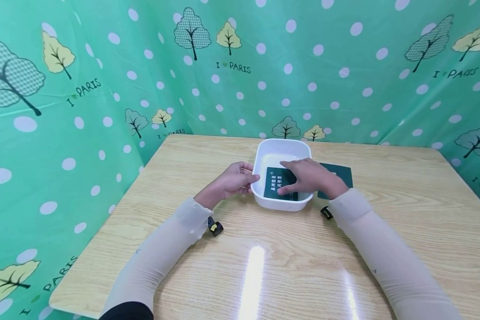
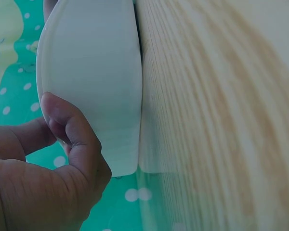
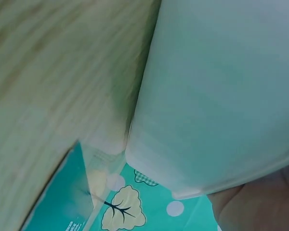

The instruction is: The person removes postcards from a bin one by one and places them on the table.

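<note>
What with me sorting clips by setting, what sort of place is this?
Probably an indoor corner set up for work or filming. A green tree-print cloth hangs behind a wooden table, and a long streak of what looks like lamplight shines on the tabletop.

The tub (image 1: 282, 203) is coloured plain white, while the inner card (image 1: 270, 181) is toned dark green and printed with white characters, a similar green being seen on the outer card (image 1: 346, 176) beside the tub. The desk (image 1: 304, 249) is streaked with pale tan wood grain, and the sleeves (image 1: 156, 251) are coloured off-white. The green curtain (image 1: 232, 106) is patterned with white dots, yellow trees, checked grey trees and dark lettering.
</note>
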`<state>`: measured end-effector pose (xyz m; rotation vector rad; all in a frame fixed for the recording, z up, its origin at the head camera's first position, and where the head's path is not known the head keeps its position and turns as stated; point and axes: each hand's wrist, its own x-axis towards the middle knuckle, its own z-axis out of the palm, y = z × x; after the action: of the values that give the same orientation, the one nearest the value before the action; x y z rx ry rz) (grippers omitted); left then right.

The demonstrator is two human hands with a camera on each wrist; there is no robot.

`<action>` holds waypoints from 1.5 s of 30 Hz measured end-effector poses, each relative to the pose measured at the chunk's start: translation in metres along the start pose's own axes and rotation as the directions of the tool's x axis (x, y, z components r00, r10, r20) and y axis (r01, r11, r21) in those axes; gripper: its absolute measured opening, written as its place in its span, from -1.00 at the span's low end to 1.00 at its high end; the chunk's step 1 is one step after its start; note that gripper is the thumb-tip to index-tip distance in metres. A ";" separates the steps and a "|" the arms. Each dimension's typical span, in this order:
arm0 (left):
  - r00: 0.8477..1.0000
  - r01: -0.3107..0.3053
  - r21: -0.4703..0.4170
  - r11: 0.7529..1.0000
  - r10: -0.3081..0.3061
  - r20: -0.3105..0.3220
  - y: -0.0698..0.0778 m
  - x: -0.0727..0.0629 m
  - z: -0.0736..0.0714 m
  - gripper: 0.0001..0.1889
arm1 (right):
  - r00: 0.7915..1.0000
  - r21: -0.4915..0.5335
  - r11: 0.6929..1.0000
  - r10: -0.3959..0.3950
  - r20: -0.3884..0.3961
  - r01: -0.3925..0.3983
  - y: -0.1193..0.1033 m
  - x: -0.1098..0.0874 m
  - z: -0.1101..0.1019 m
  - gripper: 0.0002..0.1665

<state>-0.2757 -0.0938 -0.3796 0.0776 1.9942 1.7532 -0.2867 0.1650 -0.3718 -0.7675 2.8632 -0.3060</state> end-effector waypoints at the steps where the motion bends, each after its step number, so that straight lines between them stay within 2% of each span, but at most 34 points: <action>1: 1.000 0.000 0.002 1.000 0.000 0.001 0.000 0.000 0.000 -0.57 | 1.000 -0.007 1.000 0.004 0.004 -0.004 0.000 0.000 0.000 0.27; 11: 1.000 -0.001 0.002 1.000 0.001 -0.005 -0.001 0.002 0.000 -0.57 | 0.998 -0.078 0.997 0.032 0.061 -0.027 -0.006 0.001 -0.001 0.28; 19: 1.000 0.000 0.001 1.000 0.000 0.000 -0.001 0.001 0.000 -0.57 | 0.998 -0.091 0.995 0.047 0.037 -0.044 -0.006 0.001 0.002 0.31; 24: 1.000 -0.004 -0.004 1.000 0.004 0.000 0.000 0.000 0.001 -0.57 | 0.998 -0.063 0.996 0.058 -0.003 -0.058 -0.006 0.000 0.003 0.40; 28: 1.000 -0.004 -0.008 1.000 0.004 0.000 0.002 -0.002 0.001 -0.56 | 0.999 -0.051 0.998 0.046 -0.028 -0.047 -0.007 -0.001 0.002 0.40; 38: 1.000 -0.006 -0.011 1.000 0.006 0.000 0.001 -0.001 0.001 -0.57 | 0.996 0.039 0.997 0.063 -0.057 -0.061 -0.007 0.000 -0.002 0.20; 45: 1.000 -0.007 -0.004 1.000 0.007 -0.006 0.001 0.000 0.001 -0.57 | 0.997 0.148 0.988 0.058 -0.058 -0.049 -0.010 0.001 -0.007 0.12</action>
<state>-0.2753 -0.0929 -0.3785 0.0780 1.9975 1.7635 -0.2837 0.1568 -0.3630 -0.6640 2.8726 -0.5352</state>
